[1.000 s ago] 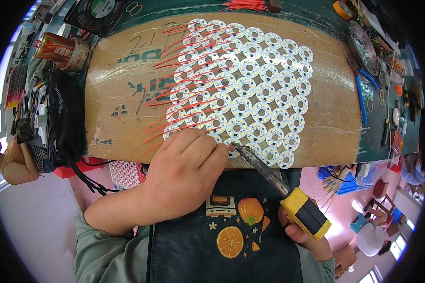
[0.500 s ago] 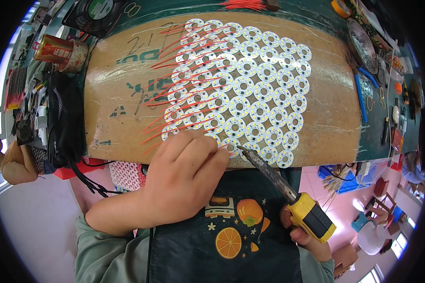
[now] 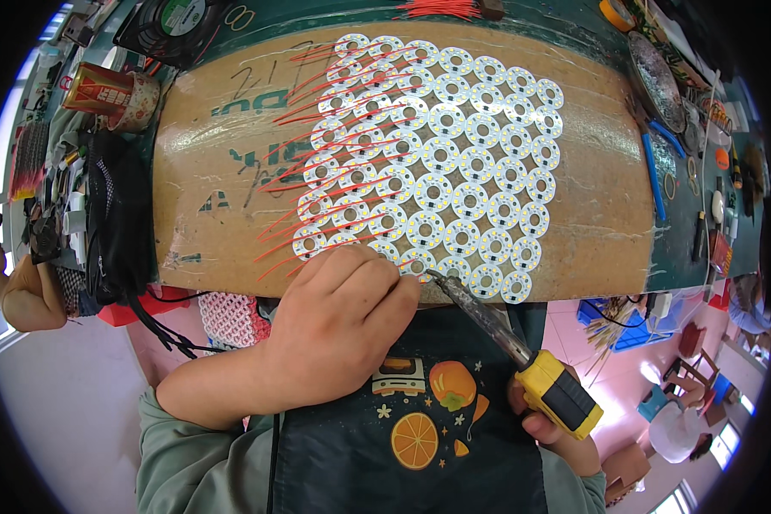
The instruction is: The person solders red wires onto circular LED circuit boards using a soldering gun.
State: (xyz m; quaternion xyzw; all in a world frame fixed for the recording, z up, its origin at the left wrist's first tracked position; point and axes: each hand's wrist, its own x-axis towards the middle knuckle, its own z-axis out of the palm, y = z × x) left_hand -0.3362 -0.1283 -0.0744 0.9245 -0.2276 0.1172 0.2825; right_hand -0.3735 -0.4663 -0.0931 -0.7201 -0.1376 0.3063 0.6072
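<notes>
A sheet of white ring-shaped LED circuit boards (image 3: pixel 433 193) lies on cardboard, joined in rows. Thin red wires (image 3: pixel 351 182) run leftward from the rings of its left columns. My left hand (image 3: pixel 338 321) is closed in a pinch at the near edge of the sheet, on a red wire (image 3: pixel 407 263) whose end shows past the fingertips over a ring. It covers part of the nearest row. In my right hand (image 3: pixel 544 420) is a soldering iron (image 3: pixel 488 321) with a yellow and black handle. Its dark tip is at that same near-row ring, just right of my left fingertips.
Under the boards, the cardboard (image 3: pixel 206 154) covers much of the green table. Blue-handled pliers (image 3: pixel 653 167) and a round metal dish (image 3: pixel 657 81) lie at the right. A fan (image 3: pixel 176 26), a can (image 3: pixel 103 90) and a black bag (image 3: pixel 116 214) are at the left. More red wires (image 3: pixel 441 8) lie at the far edge.
The iron has shifted slightly left and down, its tip now lower at the ring. My left hand has moved a little down and to the right, still pinched.
</notes>
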